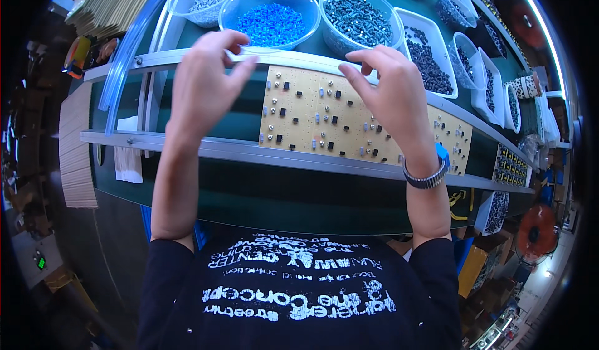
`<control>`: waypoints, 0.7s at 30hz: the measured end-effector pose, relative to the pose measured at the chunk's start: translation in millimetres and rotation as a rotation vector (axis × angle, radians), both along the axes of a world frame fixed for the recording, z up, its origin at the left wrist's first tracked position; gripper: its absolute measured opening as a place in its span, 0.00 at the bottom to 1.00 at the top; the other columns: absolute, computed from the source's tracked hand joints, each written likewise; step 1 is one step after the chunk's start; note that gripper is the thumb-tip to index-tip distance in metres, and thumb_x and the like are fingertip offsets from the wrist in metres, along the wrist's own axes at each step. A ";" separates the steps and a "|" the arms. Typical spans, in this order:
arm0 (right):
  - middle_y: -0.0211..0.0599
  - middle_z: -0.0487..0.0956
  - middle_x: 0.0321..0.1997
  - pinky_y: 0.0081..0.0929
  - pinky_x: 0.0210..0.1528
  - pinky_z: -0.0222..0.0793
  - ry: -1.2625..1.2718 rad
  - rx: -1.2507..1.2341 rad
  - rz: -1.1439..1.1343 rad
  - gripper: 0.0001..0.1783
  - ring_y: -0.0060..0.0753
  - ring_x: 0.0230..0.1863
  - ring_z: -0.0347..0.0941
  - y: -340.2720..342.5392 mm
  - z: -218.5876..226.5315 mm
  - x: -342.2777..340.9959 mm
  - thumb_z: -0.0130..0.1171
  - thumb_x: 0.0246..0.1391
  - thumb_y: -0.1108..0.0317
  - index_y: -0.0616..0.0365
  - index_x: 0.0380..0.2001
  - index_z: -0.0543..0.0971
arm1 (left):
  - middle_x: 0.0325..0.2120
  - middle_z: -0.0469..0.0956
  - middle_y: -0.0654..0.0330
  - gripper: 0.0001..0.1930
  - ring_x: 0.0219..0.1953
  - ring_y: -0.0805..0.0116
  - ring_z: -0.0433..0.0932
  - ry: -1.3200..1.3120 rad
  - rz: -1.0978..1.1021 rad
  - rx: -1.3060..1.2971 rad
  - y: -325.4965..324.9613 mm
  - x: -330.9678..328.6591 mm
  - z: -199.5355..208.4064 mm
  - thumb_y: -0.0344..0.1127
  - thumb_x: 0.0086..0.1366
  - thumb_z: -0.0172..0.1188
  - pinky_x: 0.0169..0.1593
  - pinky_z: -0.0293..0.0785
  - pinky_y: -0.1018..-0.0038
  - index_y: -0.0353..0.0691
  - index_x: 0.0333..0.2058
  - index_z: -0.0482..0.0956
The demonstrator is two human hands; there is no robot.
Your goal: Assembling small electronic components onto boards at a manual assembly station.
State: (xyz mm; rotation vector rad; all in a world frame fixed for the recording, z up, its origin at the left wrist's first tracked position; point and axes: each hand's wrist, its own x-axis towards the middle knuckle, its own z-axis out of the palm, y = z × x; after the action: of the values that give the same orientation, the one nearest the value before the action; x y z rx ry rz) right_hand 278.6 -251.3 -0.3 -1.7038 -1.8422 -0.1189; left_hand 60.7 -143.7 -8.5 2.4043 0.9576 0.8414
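My left hand (209, 75) is over the rail in front of the clear round tub of blue parts (271, 25). Its thumb and forefinger are apart, and nothing shows between them. Above the panel of tan circuit boards (355, 125) hovers my right hand (393, 91), close to the round tub of dark green cylindrical parts (359, 22). A small gap separates its thumb and forefinger tips, with no part visible there. The boards lie between two metal rails and carry rows of small black, grey and silver components. My right hand and forearm hide part of them.
The metal rails (249, 147) run across the green bench. Beyond them stand a tub of grey parts (209, 0) and a white tray of black parts (427, 60). Clear plastic tubes (125, 63) lean at left. Boards with yellow-black parts (511, 166) sit at right, near yellow-handled pliers (460, 206).
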 end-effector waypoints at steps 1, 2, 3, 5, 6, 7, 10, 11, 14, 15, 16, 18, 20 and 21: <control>0.34 0.75 0.22 0.31 0.30 0.65 -0.005 0.008 0.001 0.10 0.35 0.26 0.71 1.7 2.5 -0.5 0.63 0.44 0.62 0.58 0.28 0.80 | 0.25 0.78 0.55 0.11 0.27 0.64 0.77 0.001 0.127 -0.027 12.6 -4.4 -1.3 0.36 0.56 0.61 0.33 0.72 0.73 0.33 0.31 0.78; 0.35 0.75 0.21 0.30 0.29 0.65 0.016 -0.010 -0.021 0.10 0.35 0.25 0.71 1.9 6.0 -0.6 0.63 0.45 0.63 0.59 0.27 0.80 | 0.24 0.78 0.53 0.12 0.26 0.61 0.78 0.001 0.252 -0.054 25.4 -6.0 -1.9 0.38 0.56 0.60 0.31 0.73 0.72 0.32 0.30 0.78; 0.35 0.75 0.21 0.30 0.28 0.66 0.038 -0.026 -0.035 0.10 0.35 0.24 0.71 2.0 10.5 -2.8 0.63 0.45 0.63 0.59 0.27 0.80 | 0.24 0.78 0.53 0.12 0.26 0.61 0.78 -0.006 0.258 -0.043 38.8 -8.2 -0.7 0.38 0.56 0.60 0.31 0.73 0.72 0.32 0.30 0.78; 0.35 0.75 0.20 0.30 0.27 0.66 0.056 -0.030 -0.043 0.10 0.35 0.22 0.71 -0.3 15.3 -6.2 0.62 0.46 0.64 0.60 0.27 0.80 | 0.21 0.78 0.55 0.15 0.21 0.64 0.77 0.272 0.226 -0.170 68.8 -6.2 3.0 0.39 0.58 0.60 0.26 0.72 0.74 0.30 0.32 0.77; 0.35 0.75 0.20 0.27 0.25 0.64 0.056 -0.011 -0.036 0.09 0.32 0.21 0.70 -4.1 14.5 -7.5 0.62 0.46 0.66 0.60 0.28 0.80 | 0.21 0.78 0.55 0.15 0.21 0.64 0.77 0.265 0.231 -0.159 80.7 -0.7 5.4 0.39 0.58 0.60 0.26 0.72 0.74 0.30 0.32 0.77; 0.35 0.74 0.20 0.25 0.23 0.63 0.055 0.008 -0.031 0.08 0.29 0.20 0.69 -9.1 13.1 -8.2 0.62 0.46 0.68 0.61 0.28 0.80 | 0.23 0.78 0.55 0.15 0.22 0.65 0.78 0.340 0.199 -0.344 91.5 6.6 8.3 0.37 0.58 0.58 0.26 0.73 0.75 0.28 0.36 0.75; 0.35 0.74 0.20 0.25 0.23 0.62 0.062 0.011 -0.069 0.07 0.29 0.20 0.69 -30.1 14.2 -6.0 0.62 0.46 0.68 0.60 0.28 0.80 | 0.27 0.78 0.54 0.16 0.23 0.64 0.80 0.301 0.137 -0.642 111.1 15.4 -1.8 0.33 0.59 0.54 0.26 0.75 0.76 0.26 0.41 0.72; 0.35 0.74 0.19 0.27 0.24 0.63 0.076 -0.017 -0.116 0.07 0.30 0.21 0.70 -39.5 15.3 -5.4 0.62 0.46 0.67 0.60 0.27 0.80 | 0.29 0.77 0.53 0.16 0.24 0.63 0.80 0.194 0.104 -0.766 114.7 16.9 -9.3 0.32 0.59 0.52 0.26 0.76 0.76 0.26 0.43 0.71; 0.34 0.74 0.19 0.29 0.24 0.64 0.107 -0.032 -0.194 0.07 0.32 0.21 0.71 -65.3 12.9 -4.5 0.62 0.46 0.66 0.59 0.26 0.80 | 0.30 0.76 0.52 0.18 0.25 0.64 0.80 0.054 0.063 -0.902 116.2 21.6 -12.6 0.29 0.59 0.49 0.28 0.77 0.76 0.26 0.47 0.67; 0.34 0.74 0.19 0.29 0.24 0.64 0.127 -0.034 -0.217 0.07 0.32 0.21 0.70 -73.4 11.4 -4.8 0.62 0.45 0.67 0.58 0.25 0.79 | 0.30 0.76 0.53 0.20 0.26 0.65 0.79 0.022 0.067 -0.930 111.8 22.6 -11.0 0.28 0.58 0.47 0.29 0.78 0.77 0.27 0.50 0.66; 0.33 0.74 0.18 0.29 0.24 0.63 0.146 -0.036 -0.239 0.06 0.32 0.21 0.70 -78.7 10.5 -5.6 0.62 0.45 0.67 0.58 0.25 0.79 | 0.29 0.76 0.54 0.21 0.26 0.67 0.79 -0.011 0.072 -0.958 108.3 22.7 -8.7 0.26 0.58 0.46 0.31 0.78 0.77 0.28 0.52 0.64; 0.34 0.74 0.19 0.26 0.23 0.63 0.119 -0.021 -0.227 0.06 0.30 0.20 0.69 -86.7 9.6 -6.7 0.62 0.45 0.68 0.59 0.26 0.79 | 0.29 0.76 0.53 0.22 0.27 0.66 0.79 -0.043 0.068 -0.878 102.0 18.4 -1.9 0.26 0.58 0.45 0.31 0.78 0.77 0.28 0.52 0.64; 0.35 0.75 0.20 0.21 0.22 0.61 0.062 -0.009 -0.185 0.06 0.26 0.19 0.68 -94.6 9.1 -8.6 0.63 0.45 0.71 0.60 0.28 0.79 | 0.29 0.76 0.51 0.22 0.29 0.66 0.79 -0.114 0.076 -0.735 96.2 10.9 3.3 0.25 0.58 0.44 0.32 0.78 0.78 0.28 0.53 0.63; 0.35 0.75 0.20 0.21 0.22 0.61 0.065 -0.005 -0.191 0.06 0.26 0.19 0.68 -97.5 9.0 -10.5 0.63 0.45 0.71 0.60 0.28 0.79 | 0.29 0.76 0.51 0.22 0.29 0.66 0.79 -0.110 0.070 -0.731 94.7 6.4 4.5 0.25 0.58 0.44 0.32 0.78 0.78 0.28 0.53 0.63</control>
State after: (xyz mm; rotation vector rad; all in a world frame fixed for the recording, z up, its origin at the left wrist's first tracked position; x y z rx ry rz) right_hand 268.1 -348.8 8.7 -1.8632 -1.6318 -0.1358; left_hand 67.1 -49.1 -4.0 1.6912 1.0759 0.5113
